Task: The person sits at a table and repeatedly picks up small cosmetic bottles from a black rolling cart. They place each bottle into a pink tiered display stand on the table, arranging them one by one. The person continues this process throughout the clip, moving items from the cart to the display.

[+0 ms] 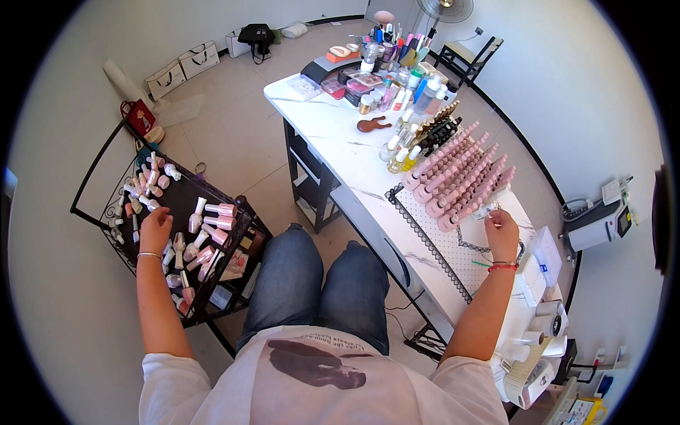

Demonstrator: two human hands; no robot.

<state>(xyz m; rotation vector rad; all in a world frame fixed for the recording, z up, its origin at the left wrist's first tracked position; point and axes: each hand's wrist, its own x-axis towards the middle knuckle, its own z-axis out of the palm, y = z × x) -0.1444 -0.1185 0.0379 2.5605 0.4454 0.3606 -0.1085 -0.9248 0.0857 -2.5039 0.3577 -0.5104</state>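
Observation:
My left hand (156, 231) is over a dark metal cart (181, 202) at the left, its fingers curled inward. A pale nail polish bottle (149, 203) lies just beyond the fingertips; whether they grip anything is hidden. Several pink and white nail polish bottles (219, 222) lie loose around it on the cart. On the right, my right hand (503, 232) is closed in a pinch above the white table (358, 164), at the near right end of rows of upright pink nail polish bottles (453, 177). A small pale thing shows by its fingertips, too small to name.
A white dotted mat (425, 230) with black lace edging lies under the pink bottles. Clear and dark bottles (435, 131), brushes and small jars crowd the far table. White boxes (533, 276) and rolls stand at the near right. A chair (469, 58) and fan are behind.

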